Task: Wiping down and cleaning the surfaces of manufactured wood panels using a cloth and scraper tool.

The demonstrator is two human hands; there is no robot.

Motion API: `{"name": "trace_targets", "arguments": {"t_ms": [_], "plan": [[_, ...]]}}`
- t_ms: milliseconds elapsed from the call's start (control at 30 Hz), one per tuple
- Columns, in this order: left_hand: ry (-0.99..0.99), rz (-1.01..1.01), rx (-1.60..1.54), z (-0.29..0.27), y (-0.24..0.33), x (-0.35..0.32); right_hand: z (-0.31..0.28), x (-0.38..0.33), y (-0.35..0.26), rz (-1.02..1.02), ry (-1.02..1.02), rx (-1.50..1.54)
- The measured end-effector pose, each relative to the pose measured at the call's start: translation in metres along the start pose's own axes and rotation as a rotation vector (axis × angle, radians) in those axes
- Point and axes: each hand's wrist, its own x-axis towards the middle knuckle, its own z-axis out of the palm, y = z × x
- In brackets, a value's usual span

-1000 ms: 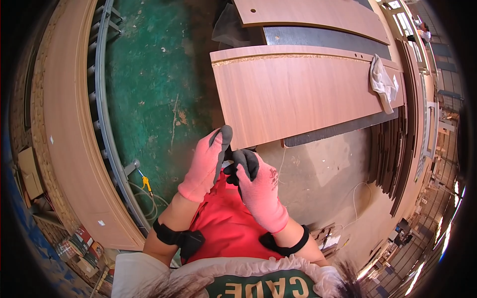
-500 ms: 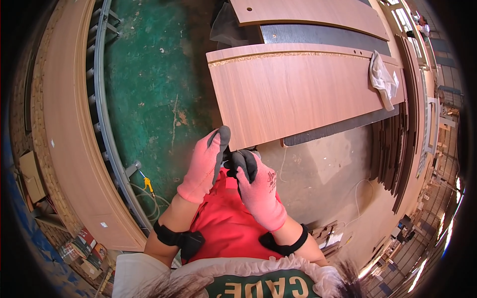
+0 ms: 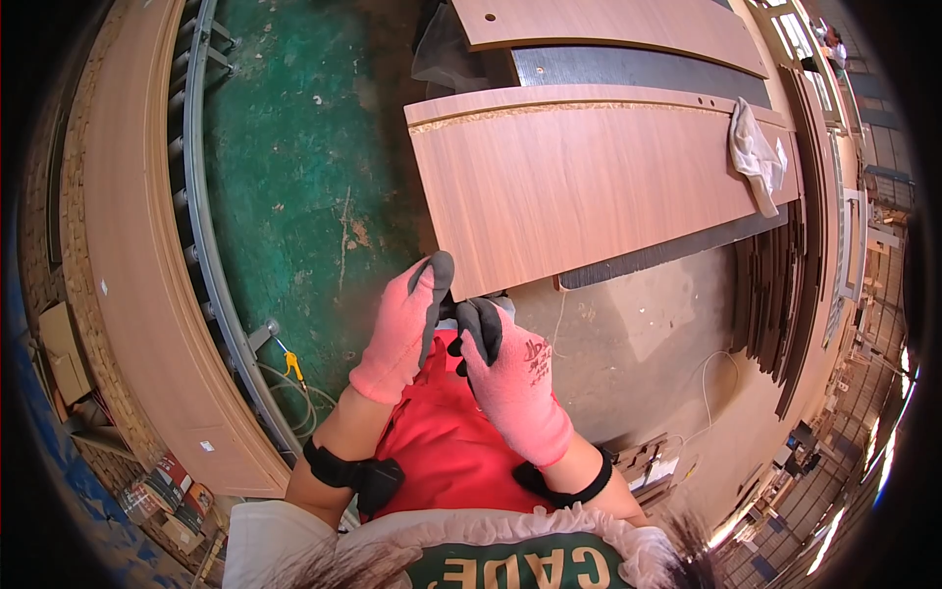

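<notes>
Together at the near-left corner of the wood-grain panel (image 3: pixel 599 187), the left hand (image 3: pixel 400 329) and right hand (image 3: pixel 510 378) bend their fingers, any pinch hidden; neither is clearly nearer. Its long axis runs rightward, toward a white cloth (image 3: pixel 754 159).

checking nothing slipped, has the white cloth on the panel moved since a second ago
No: the white cloth keeps its place near the right end of the wood-grain panel.
</notes>
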Motion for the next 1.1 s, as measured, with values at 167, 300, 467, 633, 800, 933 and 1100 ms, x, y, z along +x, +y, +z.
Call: {"name": "trace_targets", "arguments": {"t_ms": [167,300,467,633,800,933,1100], "plan": [[0.028,0.008,-0.039,0.001,-0.001,-0.001,-0.002,0.001,-0.004,0.03,-0.033,-0.013],[0.019,0.032,0.041,0.006,0.007,-0.003,-0.005,0.0,-0.004,0.059,-0.044,0.016],[0.008,0.023,0.037,0.0,0.002,-0.001,-0.004,0.001,-0.005,-0.007,-0.012,0.053],[0.016,0.019,-0.024,-0.001,-0.003,0.001,-0.005,0.001,-0.009,0.03,-0.052,0.091],[0.02,0.029,-0.014,-0.003,-0.006,0.002,-0.009,-0.002,-0.008,0.1,-0.06,0.21],[0.013,-0.017,-0.046,-0.004,-0.004,0.001,0.001,-0.005,0.017,0.066,-0.087,0.369],[0.003,-0.02,0.009,-0.001,0.004,-0.002,-0.001,-0.002,0.018,0.159,-0.154,0.64]]}}
